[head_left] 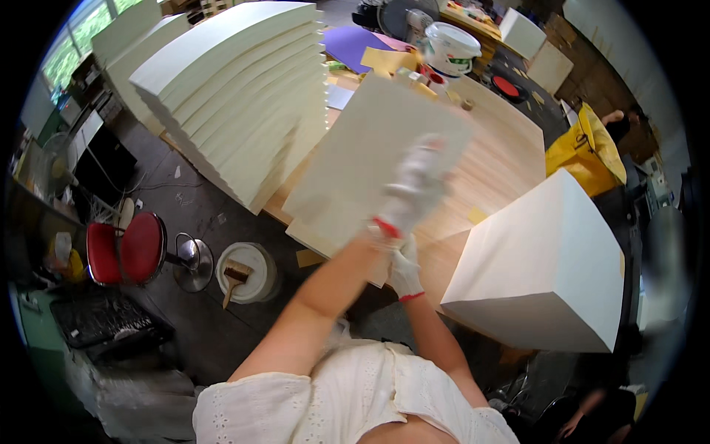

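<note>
Both my hands wear white gloves with red cuffs. In front of me a flat, pale grey-white rectangular sheet (355, 148) lies on the wooden tabletop (510, 140), tilted to the left. My left hand (416, 181) reaches across over the sheet's right part, its fingers smeared by motion; whether it presses on the surface I cannot tell. Below its wrist, my right hand (405, 272) is at the near edge of the sheet and table. The left wrist partly covers it, and its fingers are hidden.
A tall stack of white, layered panels (237, 96) stands at left, a large white block-shaped stack (540, 266) at right. Behind are a white bucket (451, 48) and a yellow bag (588, 152). On the floor side are a red stool (143, 248) and a lidded pail (255, 277) with a brush (235, 277).
</note>
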The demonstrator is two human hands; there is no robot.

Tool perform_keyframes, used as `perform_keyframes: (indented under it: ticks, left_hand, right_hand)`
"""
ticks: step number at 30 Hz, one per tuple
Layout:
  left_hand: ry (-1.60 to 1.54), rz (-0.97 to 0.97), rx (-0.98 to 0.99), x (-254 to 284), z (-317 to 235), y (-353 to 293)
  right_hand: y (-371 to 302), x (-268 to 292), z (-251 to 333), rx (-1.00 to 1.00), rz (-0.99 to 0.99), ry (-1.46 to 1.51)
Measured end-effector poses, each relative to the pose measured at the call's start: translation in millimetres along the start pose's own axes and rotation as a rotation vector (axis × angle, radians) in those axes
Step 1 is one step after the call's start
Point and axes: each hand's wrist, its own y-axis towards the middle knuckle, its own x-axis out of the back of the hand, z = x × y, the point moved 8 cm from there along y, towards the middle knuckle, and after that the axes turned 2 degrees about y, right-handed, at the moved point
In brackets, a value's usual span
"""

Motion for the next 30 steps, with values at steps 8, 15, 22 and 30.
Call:
perform_keyframes:
  ticks: [8,15,22,30]
  left_hand:
    - [0.780,0.546,0.912,169.3,271.2,-74.6]
    - [0.715,0.544,0.922,146.6,292.2,-65.5]
    - [0.733,0.563,0.751,155.7,303.3,-67.6]
    - [0.448,0.773,0.736,236.2,251.7,-137.7]
  right_hand:
    - [-5.7,11.8,-9.6,-0.371,0.055,-0.995]
    - [-6.0,9.6,17.9,-0.490,0.096,-1.330]
    - [-9.3,0.9,11.5,-0.391,0.070,-1.348]
    - [-59.1,-29.2,24.0,-0.049,0.196,-1.402]
